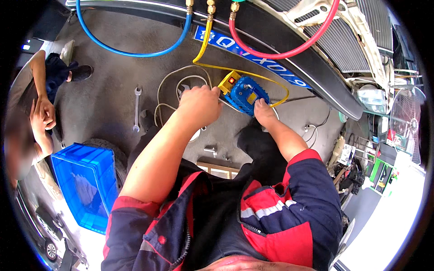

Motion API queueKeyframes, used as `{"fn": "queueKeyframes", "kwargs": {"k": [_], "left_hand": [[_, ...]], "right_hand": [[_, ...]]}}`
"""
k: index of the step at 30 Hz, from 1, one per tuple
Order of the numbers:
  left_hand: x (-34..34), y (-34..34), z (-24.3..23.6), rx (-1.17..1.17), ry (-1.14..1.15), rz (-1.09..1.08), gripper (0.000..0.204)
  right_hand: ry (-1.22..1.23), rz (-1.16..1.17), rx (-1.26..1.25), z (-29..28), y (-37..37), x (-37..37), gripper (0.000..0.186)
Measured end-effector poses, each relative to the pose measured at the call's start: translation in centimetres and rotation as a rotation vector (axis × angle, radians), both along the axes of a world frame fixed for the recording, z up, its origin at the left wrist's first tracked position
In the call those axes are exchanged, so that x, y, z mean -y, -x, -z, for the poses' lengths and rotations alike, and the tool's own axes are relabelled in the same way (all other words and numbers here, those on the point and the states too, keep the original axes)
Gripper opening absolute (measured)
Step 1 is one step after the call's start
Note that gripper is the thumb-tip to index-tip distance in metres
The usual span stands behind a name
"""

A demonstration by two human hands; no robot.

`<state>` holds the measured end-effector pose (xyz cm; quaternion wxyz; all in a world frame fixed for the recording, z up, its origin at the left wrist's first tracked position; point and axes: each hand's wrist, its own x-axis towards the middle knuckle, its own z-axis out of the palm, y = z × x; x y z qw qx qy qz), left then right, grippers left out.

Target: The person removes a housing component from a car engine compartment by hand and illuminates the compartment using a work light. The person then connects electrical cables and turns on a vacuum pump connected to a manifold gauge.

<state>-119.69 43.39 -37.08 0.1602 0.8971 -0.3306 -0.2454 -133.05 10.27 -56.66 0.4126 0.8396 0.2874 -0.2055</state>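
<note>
A small blue pump (244, 94) with a yellow end and a red switch sits on the grey floor below me. My right hand (263, 111) rests on its near right side, fingers against the blue casing. My left hand (199, 105) hovers just left of the pump, fingers curled shut; whether it grips the white cable (168, 92) coiled beneath it is hidden. A yellow hose (204, 49) runs from the pump up to brass fittings at the top, beside a blue hose (129, 53) and a red hose (275, 53).
A wrench (136, 109) lies on the floor to the left. A blue plastic crate (86, 189) stands lower left beside a tyre. Another person (38, 113) sits at far left. A car's front bumper (316, 74) and radiator grille cross the upper right; a fan (407, 117) stands at right.
</note>
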Motion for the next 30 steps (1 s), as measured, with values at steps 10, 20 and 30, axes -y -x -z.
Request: {"fn": "queueKeyframes", "kwargs": {"k": [10, 20, 30], "left_hand": [[0.2, 0.1, -0.7, -0.046, -0.028, -0.003, 0.038], [-0.2, -0.1, -0.8, -0.070, -0.028, -0.003, 0.040], [-0.2, -0.2, -0.4, -0.069, -0.008, -0.036, 0.039]], "right_hand": [[-0.231, 0.102, -0.041, 1.4, -0.3, 1.3, 0.028], [-0.141, 0.129, -0.250, -3.9, -2.4, -0.8, 0.032], [-0.126, 0.193, -0.285, -1.1, -3.4, -0.4, 0.038]]}}
